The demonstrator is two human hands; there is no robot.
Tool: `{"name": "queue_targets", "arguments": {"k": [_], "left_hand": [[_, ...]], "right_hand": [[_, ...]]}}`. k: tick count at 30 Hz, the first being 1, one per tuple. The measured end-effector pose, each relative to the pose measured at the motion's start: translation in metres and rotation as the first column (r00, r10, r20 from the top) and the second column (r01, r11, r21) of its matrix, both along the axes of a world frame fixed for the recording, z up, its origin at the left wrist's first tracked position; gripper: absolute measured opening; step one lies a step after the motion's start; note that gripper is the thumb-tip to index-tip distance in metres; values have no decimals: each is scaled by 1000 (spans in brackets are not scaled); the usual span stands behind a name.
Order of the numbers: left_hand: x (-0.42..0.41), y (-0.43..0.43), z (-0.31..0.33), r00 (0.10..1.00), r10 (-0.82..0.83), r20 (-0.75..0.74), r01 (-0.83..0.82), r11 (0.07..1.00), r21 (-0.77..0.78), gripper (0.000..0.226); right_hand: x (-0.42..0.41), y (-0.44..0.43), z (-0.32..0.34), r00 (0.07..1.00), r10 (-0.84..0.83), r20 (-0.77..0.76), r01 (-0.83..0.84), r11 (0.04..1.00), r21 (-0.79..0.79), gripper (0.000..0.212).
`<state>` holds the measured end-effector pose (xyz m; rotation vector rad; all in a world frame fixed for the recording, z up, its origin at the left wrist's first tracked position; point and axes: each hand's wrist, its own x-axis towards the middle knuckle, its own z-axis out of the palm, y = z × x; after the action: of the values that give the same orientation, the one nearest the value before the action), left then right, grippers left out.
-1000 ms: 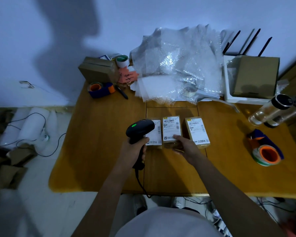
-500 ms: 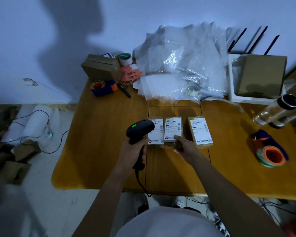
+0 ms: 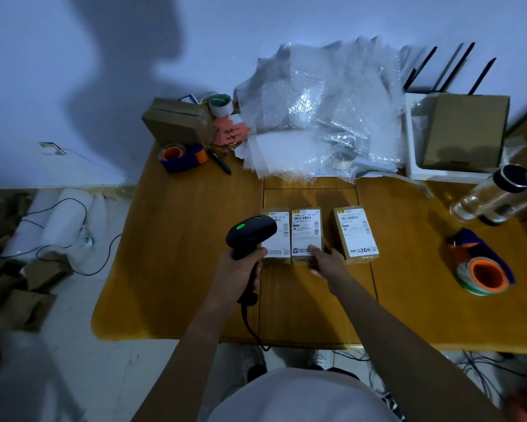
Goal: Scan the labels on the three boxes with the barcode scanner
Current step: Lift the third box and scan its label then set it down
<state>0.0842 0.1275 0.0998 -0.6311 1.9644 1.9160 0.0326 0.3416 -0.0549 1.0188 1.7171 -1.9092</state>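
Note:
Three small cardboard boxes with white shipping labels lie side by side on the wooden table (image 3: 177, 269): a left box (image 3: 279, 239), a middle box (image 3: 305, 233) and a right box (image 3: 356, 234). My left hand (image 3: 240, 269) grips the handle of a black corded barcode scanner (image 3: 250, 234) with a green light on top; its head hangs over the left box and hides part of that label. My right hand (image 3: 327, 261) rests on the near end of the middle box, fingers touching its front edge.
Bubble wrap (image 3: 320, 111) is heaped at the back. A brown box (image 3: 175, 121), tape rolls and a blue tape dispenser (image 3: 180, 156) sit back left. A white tray with a carton (image 3: 466, 132), bottles (image 3: 496, 196) and another tape dispenser (image 3: 481, 269) stand right.
The view has shifted slightly. Both hands, the scanner and the three boxes hold nearly the same places as before.

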Motion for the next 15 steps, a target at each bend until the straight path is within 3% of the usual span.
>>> {"name": "queue_targets", "arguments": {"k": [8,15], "left_hand": [[-1,0,-1,1000,7,-9,-7,1000,11,15],[-2,1,-3,1000,1,-6,0,1000,12,15]], "right_hand": [[-5,-6,-2,997,71,-26,-64,976,210,42],[-6,-4,1,988,151,-15,-140,946,292,54]]}}
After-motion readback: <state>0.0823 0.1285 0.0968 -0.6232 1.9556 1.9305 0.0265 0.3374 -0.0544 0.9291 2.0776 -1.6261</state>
